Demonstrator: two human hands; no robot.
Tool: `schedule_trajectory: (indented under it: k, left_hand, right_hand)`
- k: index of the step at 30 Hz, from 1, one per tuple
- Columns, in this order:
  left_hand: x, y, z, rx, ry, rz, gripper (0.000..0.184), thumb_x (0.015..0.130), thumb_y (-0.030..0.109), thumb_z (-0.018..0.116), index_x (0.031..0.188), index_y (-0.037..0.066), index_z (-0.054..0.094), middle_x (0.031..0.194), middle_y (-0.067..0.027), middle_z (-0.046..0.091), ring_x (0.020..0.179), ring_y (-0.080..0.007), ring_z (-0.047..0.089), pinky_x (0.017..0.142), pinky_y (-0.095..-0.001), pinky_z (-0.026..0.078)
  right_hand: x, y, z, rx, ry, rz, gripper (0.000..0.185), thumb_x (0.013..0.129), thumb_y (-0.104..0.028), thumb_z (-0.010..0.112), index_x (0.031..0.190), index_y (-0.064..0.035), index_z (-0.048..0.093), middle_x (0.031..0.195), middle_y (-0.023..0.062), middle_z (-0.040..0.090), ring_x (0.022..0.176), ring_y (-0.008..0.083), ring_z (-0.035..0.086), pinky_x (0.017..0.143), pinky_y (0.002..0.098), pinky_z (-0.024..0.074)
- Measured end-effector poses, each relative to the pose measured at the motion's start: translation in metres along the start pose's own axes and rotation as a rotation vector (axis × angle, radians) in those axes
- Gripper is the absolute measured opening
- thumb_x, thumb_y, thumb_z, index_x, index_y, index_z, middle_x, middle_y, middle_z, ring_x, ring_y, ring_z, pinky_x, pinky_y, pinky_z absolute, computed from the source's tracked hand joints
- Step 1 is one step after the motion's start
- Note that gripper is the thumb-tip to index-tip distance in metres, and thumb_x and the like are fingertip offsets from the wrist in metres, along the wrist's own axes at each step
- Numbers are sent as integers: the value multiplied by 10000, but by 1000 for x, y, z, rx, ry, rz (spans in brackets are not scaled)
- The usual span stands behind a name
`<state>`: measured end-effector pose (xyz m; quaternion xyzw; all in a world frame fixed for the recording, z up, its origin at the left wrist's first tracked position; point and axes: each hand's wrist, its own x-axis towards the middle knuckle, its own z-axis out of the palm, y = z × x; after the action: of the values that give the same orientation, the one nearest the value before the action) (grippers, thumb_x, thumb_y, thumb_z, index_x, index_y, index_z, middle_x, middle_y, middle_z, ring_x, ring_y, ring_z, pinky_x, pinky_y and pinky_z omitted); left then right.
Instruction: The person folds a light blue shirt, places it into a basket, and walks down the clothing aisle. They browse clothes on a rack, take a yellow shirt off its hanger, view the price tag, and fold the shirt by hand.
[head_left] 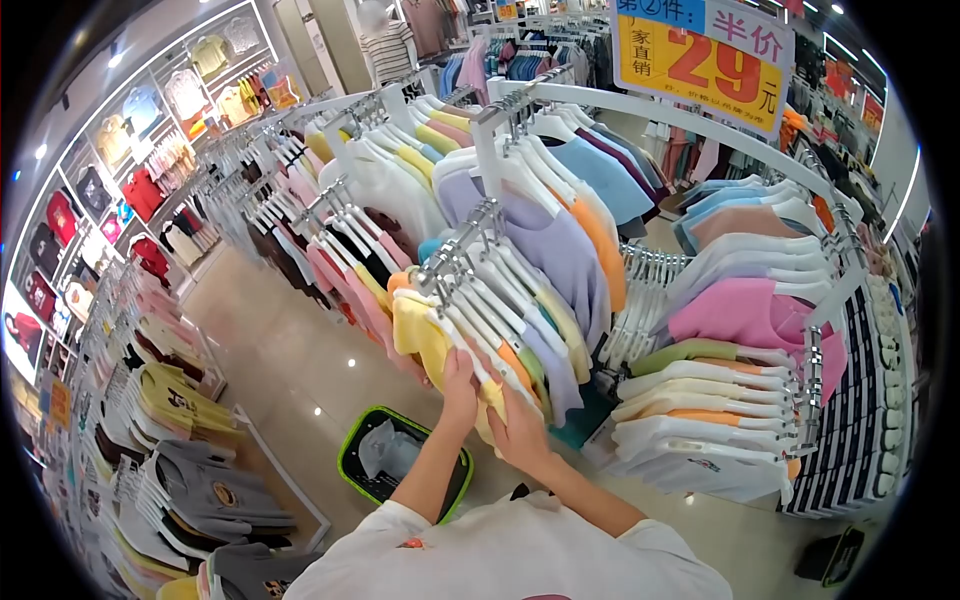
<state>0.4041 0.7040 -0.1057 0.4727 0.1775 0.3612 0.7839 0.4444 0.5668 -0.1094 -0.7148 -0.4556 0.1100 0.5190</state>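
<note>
My feed shows the left hand (461, 388) and right hand (519, 432) both grasping one yellow garment (420, 335) mid-frame, one green-rimmed basket (375, 486) lower centre-left, one large price sign (702, 65) upper right.

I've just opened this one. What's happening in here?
In a clothes shop, a person in a white top is handling yellow cloth at the front of a row of hanging garments. The left hand and right hand both grip it, close together. On the floor to the left stands a green-rimmed basket with a clear plastic bag in it.
</note>
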Motion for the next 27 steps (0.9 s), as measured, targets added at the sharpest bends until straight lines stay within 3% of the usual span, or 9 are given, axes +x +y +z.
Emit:
schedule_trajectory:
  k: [7, 8, 11, 12, 17, 18, 22, 25, 27]
  left_hand:
    - [6, -11, -13, -11, 34, -196, 384, 1065, 359, 409, 1222, 13, 461, 956, -103, 630, 876, -231, 656, 830, -366, 511]
    - [5, -10, -14, -28, 8, -208, 289, 1045, 313, 492, 1158, 47, 493, 998, -94, 636, 960, -219, 664, 823, -334, 509]
    - [-2, -8, -13, 272, 74, -89, 265, 1017, 224, 548, 1202, 43, 490, 1074, -97, 646, 992, -214, 660, 818, -325, 507]
    - [-3, -4, -18, 221, 55, -123, 290, 973, 138, 581, 1230, 27, 508, 1203, -87, 610, 1090, -201, 628, 877, -325, 496]
    - [-12, 12, -36, 289, 99, -71, 337, 960, 117, 602, 1260, -2, 504, 1213, -93, 602, 1100, -192, 627, 864, -300, 498]
    - [-14, 17, -42, 297, 104, -79, 341, 957, 110, 607, 1262, -6, 505, 1209, -93, 601, 1100, -190, 626, 863, -292, 498]
    - [-19, 16, -83, 288, 157, -31, 350, 952, 97, 616, 1264, -17, 506, 1200, -97, 587, 1087, -180, 619, 901, -294, 490]
    - [-18, 20, -115, 360, 200, 70, 376, 949, 96, 623, 1282, -18, 489, 1201, -104, 577, 1094, -175, 603, 939, -303, 477]
    - [-16, 23, -132, 401, 213, 154, 397, 947, 97, 630, 1294, -17, 476, 1204, -109, 574, 1105, -174, 589, 959, -306, 464]
  right_hand:
    - [9, 13, -4, -59, 27, -71, 474, 930, -174, 608, 1343, 12, 467, 1134, 288, 613, 1040, 469, 584, 869, 484, 474]
    - [10, 22, -7, -60, 32, -51, 465, 924, -180, 621, 1327, 7, 484, 1125, 281, 622, 1031, 462, 593, 866, 479, 478]
    - [23, 45, -25, -101, 29, 28, 445, 907, -215, 655, 1288, -19, 533, 1114, 255, 642, 1018, 433, 615, 858, 458, 486]
    - [30, 49, -33, -133, 20, 71, 442, 902, -236, 665, 1279, -35, 548, 1121, 244, 644, 1024, 418, 619, 858, 447, 486]
    - [35, 59, -55, -87, 43, 206, 414, 869, -320, 720, 1163, -44, 630, 988, 189, 687, 913, 345, 672, 785, 392, 510]
    - [29, 60, -55, -37, 49, 243, 416, 865, -336, 731, 1148, -45, 641, 930, 167, 700, 856, 296, 691, 762, 362, 517]
    - [-1, 62, -50, 88, -25, 310, 392, 906, -229, 718, 1214, -8, 621, 1008, 80, 713, 880, 122, 652, 802, 288, 517]
    - [-20, 72, -32, 171, 9, 273, 464, 880, -284, 737, 1236, -16, 607, 960, 113, 722, 842, 147, 675, 778, 291, 515]
    - [-26, 67, -26, 170, 8, 278, 456, 881, -246, 735, 1252, -17, 601, 967, 106, 722, 852, 139, 668, 788, 291, 517]
